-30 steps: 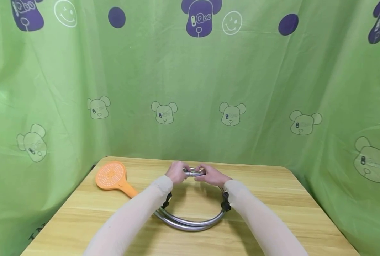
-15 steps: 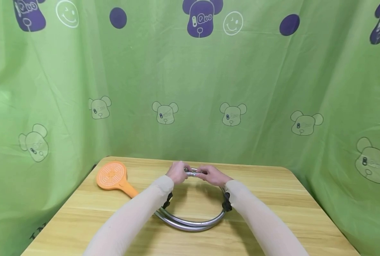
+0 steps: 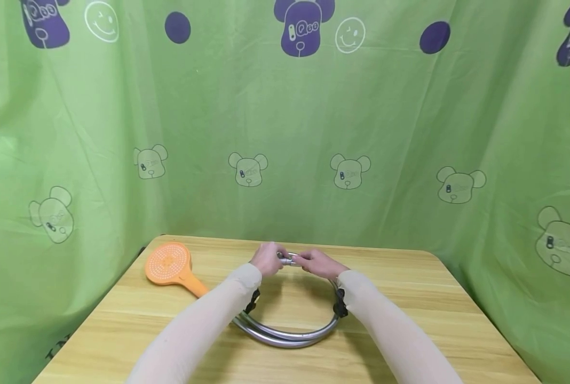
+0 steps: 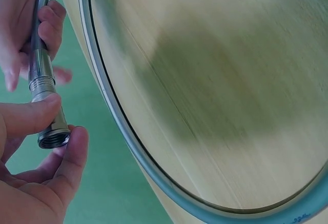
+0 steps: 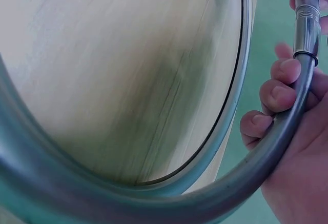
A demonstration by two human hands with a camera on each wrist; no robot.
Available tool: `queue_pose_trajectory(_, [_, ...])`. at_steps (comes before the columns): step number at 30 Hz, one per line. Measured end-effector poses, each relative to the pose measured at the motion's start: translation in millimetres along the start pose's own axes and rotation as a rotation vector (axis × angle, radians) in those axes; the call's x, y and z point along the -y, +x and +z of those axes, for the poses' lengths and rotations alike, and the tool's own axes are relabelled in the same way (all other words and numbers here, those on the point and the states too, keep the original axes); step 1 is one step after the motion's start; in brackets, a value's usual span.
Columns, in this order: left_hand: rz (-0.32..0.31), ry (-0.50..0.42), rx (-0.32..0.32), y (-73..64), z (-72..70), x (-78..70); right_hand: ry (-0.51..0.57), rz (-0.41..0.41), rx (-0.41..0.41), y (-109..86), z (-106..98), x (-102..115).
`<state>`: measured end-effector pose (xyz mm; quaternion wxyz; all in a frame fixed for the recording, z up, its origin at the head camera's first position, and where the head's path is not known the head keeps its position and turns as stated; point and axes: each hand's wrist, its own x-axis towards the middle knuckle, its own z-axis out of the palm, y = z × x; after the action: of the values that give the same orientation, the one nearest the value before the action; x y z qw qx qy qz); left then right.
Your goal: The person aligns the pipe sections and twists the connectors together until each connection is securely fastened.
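A silvery shower hose (image 3: 285, 341) lies coiled in a loop on the wooden table, its far part raised between both hands. My left hand (image 3: 266, 260) pinches a hollow metal connector (image 4: 55, 130) between thumb and fingers; threads show inside its open end. My right hand (image 3: 321, 265) grips the hose beside its metal end fitting (image 5: 306, 39), with several fingertips curled against the hose. Connector and end fitting are in line, with a threaded ring between them in the left wrist view. An orange shower head (image 3: 167, 263) lies at the left, its handle partly behind my left forearm.
The wooden table (image 3: 419, 304) runs back to a green printed curtain (image 3: 294, 122), which also hangs at both sides. Black wrist straps (image 3: 340, 303) sit close to the hose loop. The table's far edge is just behind both hands.
The right-hand fingers have shifted their hold around the end fitting, and the thumb has come toward the left hand. The left hand, hose loop and shower head stay nearly where they were.
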<state>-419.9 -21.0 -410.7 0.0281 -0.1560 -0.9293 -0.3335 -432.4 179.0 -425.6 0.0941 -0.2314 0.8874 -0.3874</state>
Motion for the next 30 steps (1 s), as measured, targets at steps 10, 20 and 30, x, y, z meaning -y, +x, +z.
queue_pose_trajectory(10, [-0.012,-0.008,-0.032,-2.1,-1.7,-2.8,0.062,-0.067,-0.053,-0.7,1.9,-4.9])
queue_pose_trajectory(20, [-0.012,0.016,-0.035,-1.8,-3.0,-3.8,-0.014,-0.087,-0.033,1.3,-1.1,-5.3])
queue_pose_trajectory(30, [0.011,0.003,-0.030,-1.2,-0.5,-0.3,-0.024,-0.021,0.020,2.9,-2.0,-2.8])
